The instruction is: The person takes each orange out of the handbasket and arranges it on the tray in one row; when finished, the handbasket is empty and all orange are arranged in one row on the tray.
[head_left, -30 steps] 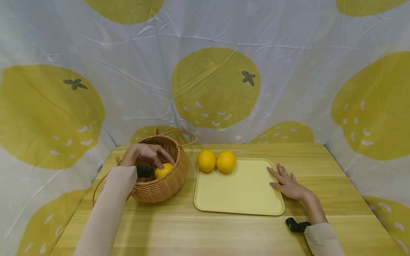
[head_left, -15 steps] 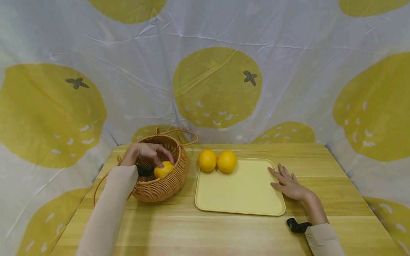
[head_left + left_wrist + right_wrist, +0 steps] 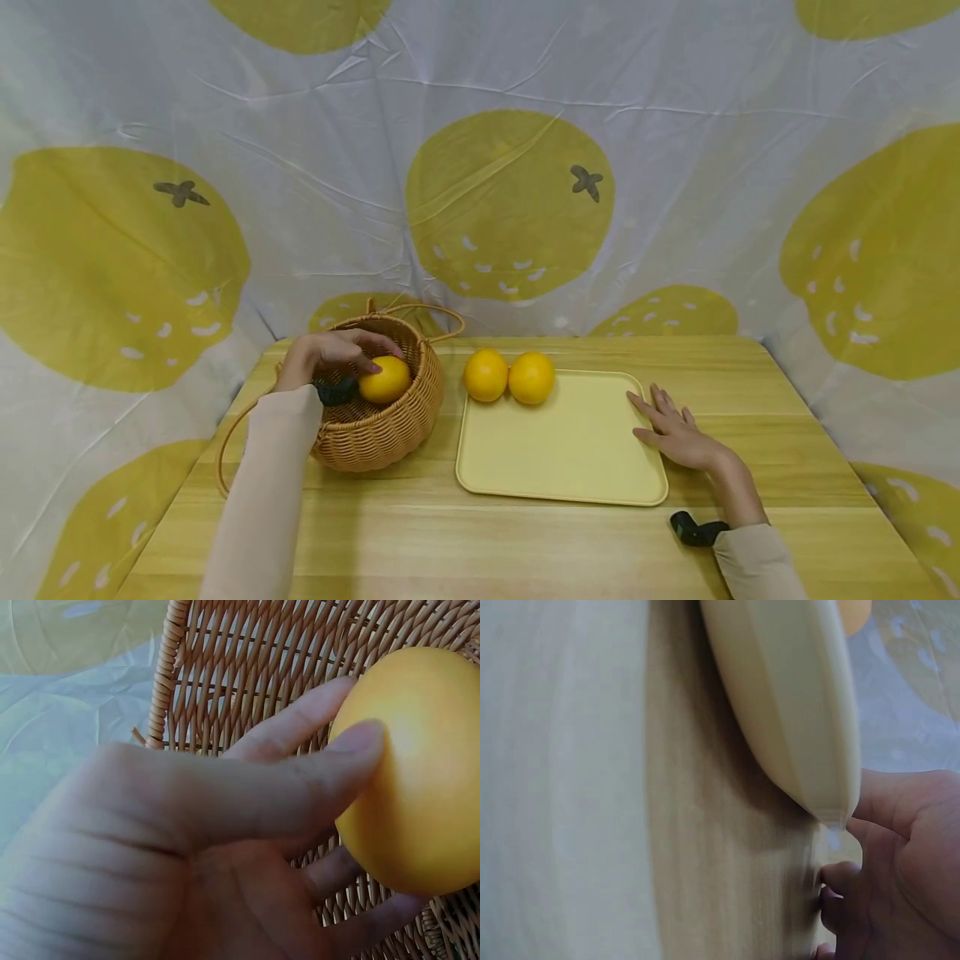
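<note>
In the head view my left hand (image 3: 337,352) reaches into a round wicker basket (image 3: 386,442) at the left and grips an orange (image 3: 387,382) inside its mouth. The left wrist view shows my thumb pressed on the near side of that orange (image 3: 424,780), with fingers curled behind and under it. My right hand (image 3: 684,439) lies with fingers spread at the right edge of a pale yellow tray (image 3: 562,454), thumb and index over the rim. Up close in the right wrist view, the tray's corner (image 3: 795,712) meets this hand (image 3: 907,862).
Two more oranges sit side by side at the tray's back left: the left orange (image 3: 486,375) at the corner and the right orange (image 3: 532,378) beside it. Looped handles (image 3: 446,317) stick out from the basket. A fruit-print cloth (image 3: 510,208) hangs behind the wooden table (image 3: 450,542).
My left hand has lifted the orange a little higher in the basket, so more of it shows above the rim. My right hand, the tray and the other oranges stay put.
</note>
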A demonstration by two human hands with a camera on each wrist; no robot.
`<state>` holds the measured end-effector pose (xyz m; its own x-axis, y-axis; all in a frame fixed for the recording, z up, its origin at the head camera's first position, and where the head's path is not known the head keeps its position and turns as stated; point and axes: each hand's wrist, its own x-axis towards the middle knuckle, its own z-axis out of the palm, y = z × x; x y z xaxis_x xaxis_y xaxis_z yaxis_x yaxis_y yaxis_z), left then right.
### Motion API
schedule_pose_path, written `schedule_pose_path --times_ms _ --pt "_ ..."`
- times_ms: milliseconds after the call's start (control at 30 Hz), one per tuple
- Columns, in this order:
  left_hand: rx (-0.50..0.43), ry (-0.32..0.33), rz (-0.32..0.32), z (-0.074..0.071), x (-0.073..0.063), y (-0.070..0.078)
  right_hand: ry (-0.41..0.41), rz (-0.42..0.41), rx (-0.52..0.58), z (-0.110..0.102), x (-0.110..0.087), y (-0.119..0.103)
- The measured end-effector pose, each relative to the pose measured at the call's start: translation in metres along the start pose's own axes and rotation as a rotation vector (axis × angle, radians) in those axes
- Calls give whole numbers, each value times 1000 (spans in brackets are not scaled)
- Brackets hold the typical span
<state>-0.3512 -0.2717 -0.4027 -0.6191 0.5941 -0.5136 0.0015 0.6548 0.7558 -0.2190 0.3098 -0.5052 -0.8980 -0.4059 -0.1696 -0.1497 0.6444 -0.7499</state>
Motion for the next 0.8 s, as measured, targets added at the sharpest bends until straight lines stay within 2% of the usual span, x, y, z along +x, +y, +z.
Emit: schedule_pose_path --times_ms 100,300,433,533,733,800 --pt "-2 -21 -21 1 1 1 -1 2 1 0 0 0" --pt "25 -29 -19 1 3 2 -2 3 1 -1 0 0" --pt "38 -2 -50 0 4 4 -1 5 2 -1 0 -1" --pt "79 36 -81 -2 4 10 -3 5 -3 -1 0 -2" --pt "164 11 -82 -4 3 29 -4 6 -3 -1 0 -2" --pt "153 16 -111 -3 -2 34 -3 7 -3 0 0 -2"
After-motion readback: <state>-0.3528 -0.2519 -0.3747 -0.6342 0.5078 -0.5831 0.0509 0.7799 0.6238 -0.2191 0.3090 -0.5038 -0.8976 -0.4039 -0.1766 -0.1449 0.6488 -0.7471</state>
